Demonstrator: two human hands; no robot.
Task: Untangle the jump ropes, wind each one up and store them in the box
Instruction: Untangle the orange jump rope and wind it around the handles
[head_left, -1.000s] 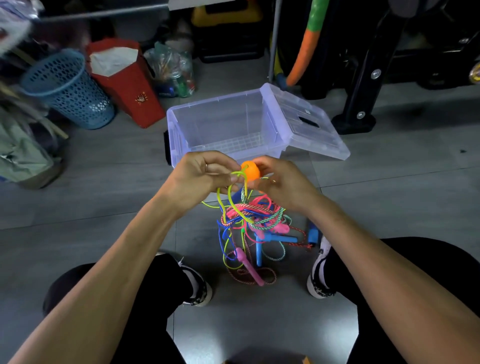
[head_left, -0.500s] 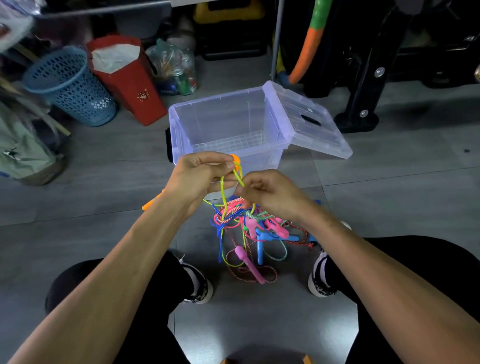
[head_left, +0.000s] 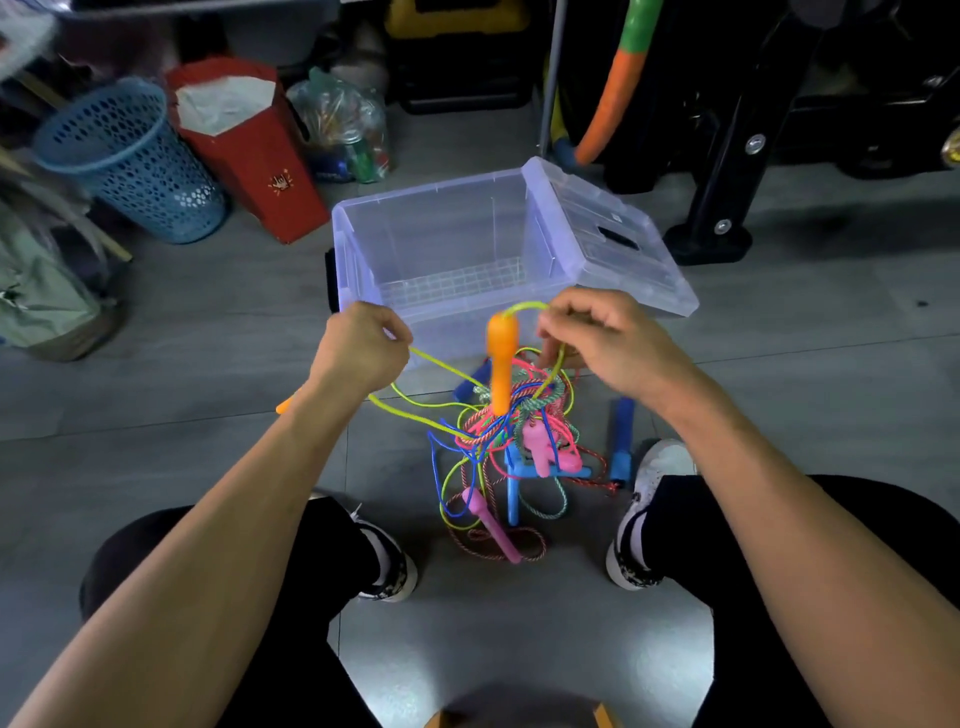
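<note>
My left hand pinches the yellow rope; my right hand pinches it above the dangling orange handle. The tangle lies before the open box. My fingertips are hidden, and individual ropes blur together.
</note>
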